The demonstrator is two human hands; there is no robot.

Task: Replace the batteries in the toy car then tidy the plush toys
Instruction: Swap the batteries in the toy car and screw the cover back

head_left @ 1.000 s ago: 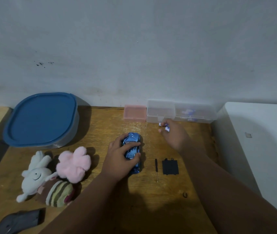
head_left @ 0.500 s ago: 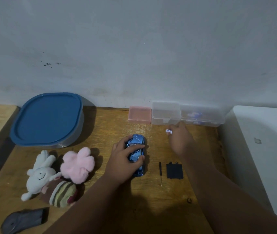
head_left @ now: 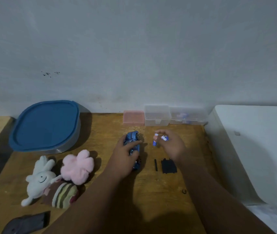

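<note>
Batteries (head_left: 159, 139): I log them brought from the clear box (head_left: 157, 115) at 12 o'clock, now pinched in the right hand (head_left: 171, 146) fingers (head_left: 161, 132) at 3 o'clock of the toy car (head_left: 133, 137), which the left hand (head_left: 126, 154) clamps tipped on the desk (head_left: 109, 132), ready for loading.

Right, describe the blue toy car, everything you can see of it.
The toy car is glossy blue, and its finish looks like painted metal or plastic. It is tipped sideways, low over the wooden table, pointing lengthwise away from the person, with two wheels turned to the right. The left hand grips its middle and hides much of the body. The battery bay cannot be seen.
</note>
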